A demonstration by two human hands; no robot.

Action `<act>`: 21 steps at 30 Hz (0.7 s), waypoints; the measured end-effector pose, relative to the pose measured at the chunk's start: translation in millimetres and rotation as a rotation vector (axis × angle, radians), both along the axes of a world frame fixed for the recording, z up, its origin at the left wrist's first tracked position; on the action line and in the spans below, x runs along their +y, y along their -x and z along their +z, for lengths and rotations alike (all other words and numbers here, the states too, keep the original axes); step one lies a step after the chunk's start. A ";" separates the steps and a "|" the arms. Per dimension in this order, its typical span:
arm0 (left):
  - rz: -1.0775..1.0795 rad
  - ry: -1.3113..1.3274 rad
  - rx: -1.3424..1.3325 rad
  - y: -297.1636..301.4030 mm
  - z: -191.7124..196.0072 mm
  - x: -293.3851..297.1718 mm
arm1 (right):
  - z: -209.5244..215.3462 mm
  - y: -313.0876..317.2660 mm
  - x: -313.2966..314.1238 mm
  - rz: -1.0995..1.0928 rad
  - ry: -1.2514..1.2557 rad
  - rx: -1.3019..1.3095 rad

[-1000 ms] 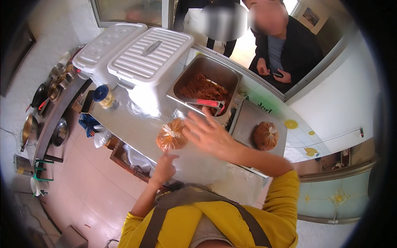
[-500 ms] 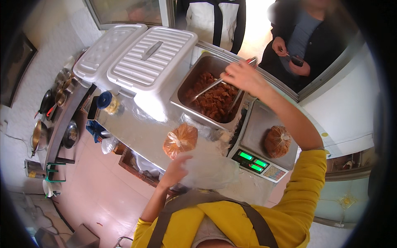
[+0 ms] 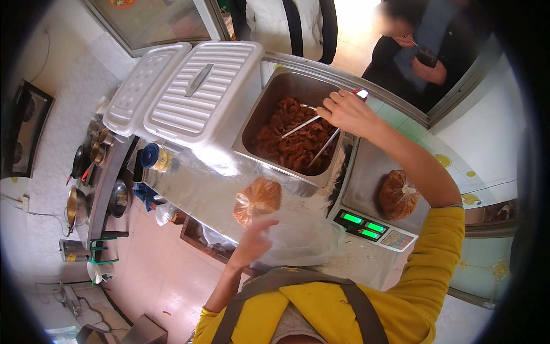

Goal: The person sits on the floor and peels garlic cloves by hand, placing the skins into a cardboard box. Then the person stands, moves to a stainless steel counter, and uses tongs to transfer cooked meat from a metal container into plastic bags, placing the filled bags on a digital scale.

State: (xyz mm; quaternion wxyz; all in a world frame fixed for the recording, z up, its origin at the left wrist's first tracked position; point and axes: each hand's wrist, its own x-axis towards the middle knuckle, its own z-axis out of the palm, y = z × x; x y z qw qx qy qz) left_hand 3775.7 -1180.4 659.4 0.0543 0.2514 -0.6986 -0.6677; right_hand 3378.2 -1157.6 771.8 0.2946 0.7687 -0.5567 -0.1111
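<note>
My right hand (image 3: 346, 112) is closed round the handle end of metal tongs (image 3: 303, 125) above a deep steel pan (image 3: 252, 121). The two tong arms stand apart, with their tips among reddish-brown food pieces (image 3: 286, 152). Low in front of me, my left hand (image 3: 253, 243) has its fingers bent at the edge of a clear plastic bag (image 3: 301, 239), apparently pinching it. The bag lies spread near the counter's front edge. Just beyond that hand sits a knotted clear bag of orange-brown food (image 3: 258, 200).
A digital scale (image 3: 372, 234) with green displays bears another knotted bag (image 3: 395, 195). White lidded bins (image 3: 200, 97) stand left of the pan, near a blue-lidded jar (image 3: 154, 156). Beyond the window frame, one person (image 3: 429, 69) holds a phone; another's torso (image 3: 286, 28) shows.
My view has shifted slightly. The tong arms are a little closer together, and their tips have moved within the food. My left hand stays at the clear bag.
</note>
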 end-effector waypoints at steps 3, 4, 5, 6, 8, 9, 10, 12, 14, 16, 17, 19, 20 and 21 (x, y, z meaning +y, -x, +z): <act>0.002 -0.059 -0.030 -0.7 3.5 3.8 | -9.3 10.5 11.6 -0.052 -0.125 -0.077; 0.007 -0.100 -0.061 -1.2 5.3 4.4 | -11.8 12.3 17.1 -0.077 -0.170 -0.089; 0.013 -0.141 -0.092 -0.5 7.0 5.6 | -14.1 12.3 21.1 -0.042 -0.127 -0.131; 0.009 -0.124 -0.094 0.2 8.9 6.5 | -15.2 11.9 24.8 -0.073 -0.136 -0.159; 0.003 -0.085 -0.091 1.9 13.3 6.2 | -13.8 10.6 29.0 -0.160 -0.182 -0.212; 0.014 -0.113 -0.096 2.7 15.3 5.7 | -11.0 10.2 30.6 -0.163 -0.165 -0.238; 0.021 -0.144 -0.097 2.9 17.3 5.3 | -6.7 10.4 32.0 -0.182 -0.171 -0.264; 0.023 -0.114 -0.091 5.7 18.3 3.1 | 4.5 11.4 35.0 -0.226 -0.179 -0.324; 0.018 0.014 -0.045 9.8 15.1 2.9 | 17.1 11.8 39.0 -0.249 -0.171 -0.394; 0.042 0.174 -0.035 14.1 8.4 2.7 | 26.4 7.9 44.0 -0.312 -0.187 -0.426; 0.058 0.248 -0.033 16.4 4.2 2.2 | 30.5 5.9 46.8 -0.321 -0.184 -0.448; 0.096 0.386 -0.055 20.0 -4.5 0.8 | 37.7 2.2 52.8 -0.371 -0.167 -0.459; 0.116 0.434 -0.104 21.0 -8.5 -0.1 | 40.5 0.8 55.7 -0.389 -0.158 -0.468; 0.131 0.441 -0.043 21.3 -11.8 -1.1 | 42.5 -0.1 58.7 -0.406 -0.145 -0.487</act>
